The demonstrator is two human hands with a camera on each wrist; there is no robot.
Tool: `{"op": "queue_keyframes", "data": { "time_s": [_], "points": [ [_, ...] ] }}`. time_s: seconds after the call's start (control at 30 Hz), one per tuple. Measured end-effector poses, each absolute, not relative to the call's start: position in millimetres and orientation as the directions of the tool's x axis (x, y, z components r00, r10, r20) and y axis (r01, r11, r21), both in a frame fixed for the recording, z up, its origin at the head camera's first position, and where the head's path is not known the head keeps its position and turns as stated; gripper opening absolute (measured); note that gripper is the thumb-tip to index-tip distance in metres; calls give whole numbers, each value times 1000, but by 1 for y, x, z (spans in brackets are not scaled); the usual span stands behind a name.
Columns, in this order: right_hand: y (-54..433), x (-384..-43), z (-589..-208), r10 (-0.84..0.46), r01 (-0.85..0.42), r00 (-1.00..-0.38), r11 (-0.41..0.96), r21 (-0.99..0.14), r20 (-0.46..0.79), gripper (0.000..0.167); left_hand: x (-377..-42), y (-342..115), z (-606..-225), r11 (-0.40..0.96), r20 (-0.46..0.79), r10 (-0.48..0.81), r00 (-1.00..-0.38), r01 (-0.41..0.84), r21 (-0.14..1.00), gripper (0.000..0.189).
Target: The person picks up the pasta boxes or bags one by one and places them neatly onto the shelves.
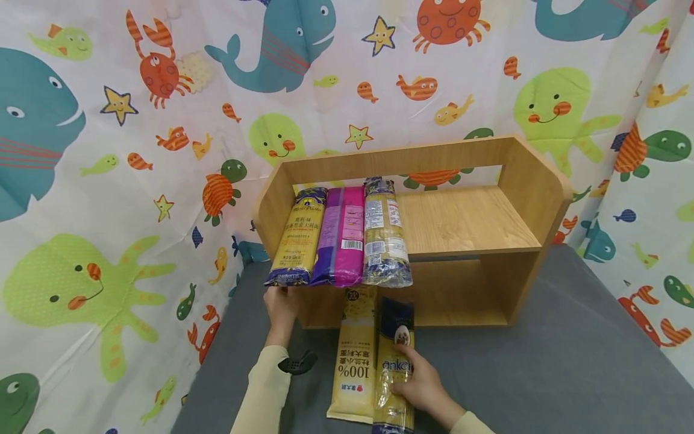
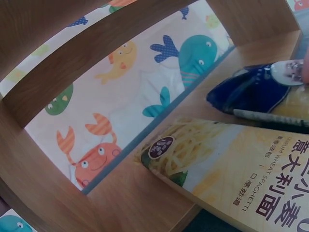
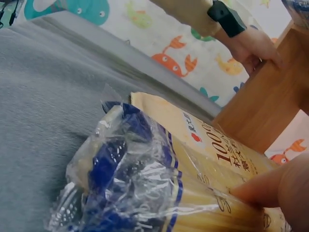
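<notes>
My right hand [image 1: 425,383] grips a blue-and-yellow pack of spaghetti [image 1: 394,402] by its sides, thumb on top. Its blue end reaches into the lower level of a wooden shelf [image 1: 466,250]; in the right wrist view the crinkled clear wrap [image 3: 140,174] at its near end shows. Just left of it lies a pale yellow spaghetti pack [image 1: 355,355], its far end inside the lower level. My left hand [image 1: 282,310] holds the lower front edge of the shelf's left side panel [image 3: 270,101], fingers curled round the wood.
On the upper level, side by side at the left, lie a yellow pasta pack [image 1: 300,238], a pink-and-purple pack [image 1: 341,235] and a clear-wrapped pasta pack [image 1: 386,235], overhanging the front edge. A grey cloth [image 1: 564,367] covers the table. Behind hangs a sea-animal curtain [image 1: 336,102].
</notes>
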State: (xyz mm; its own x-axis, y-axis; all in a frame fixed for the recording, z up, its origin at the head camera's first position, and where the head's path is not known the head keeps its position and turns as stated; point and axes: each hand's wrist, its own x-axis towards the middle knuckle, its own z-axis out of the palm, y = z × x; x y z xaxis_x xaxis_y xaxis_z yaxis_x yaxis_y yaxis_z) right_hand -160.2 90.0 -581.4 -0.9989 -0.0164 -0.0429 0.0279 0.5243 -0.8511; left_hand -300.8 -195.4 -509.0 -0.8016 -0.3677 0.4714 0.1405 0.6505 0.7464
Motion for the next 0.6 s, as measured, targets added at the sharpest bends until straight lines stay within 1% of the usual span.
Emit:
{"op": "queue_keyframes", "data": {
  "time_s": [0.17,0.37,0.5,0.6],
  "points": [
    [101,-148,-578,-12,34,-999,536,-844,-48,83,-300,-193,-507,644,476,-363,-801,153,749,20],
    [126,-134,-574,-27,116,-989,492,-863,-149,83,-300,-194,-507,662,509,-357,-784,172,729,20],
    [149,-128,-577,-68,186,-969,433,-882,-237,82,-300,-195,-507,663,508,-359,-783,169,729,20],
    [168,-123,-583,-146,225,-947,329,-917,-285,84,-300,-196,-507,668,507,-356,-785,165,725,20]
  ]
}}
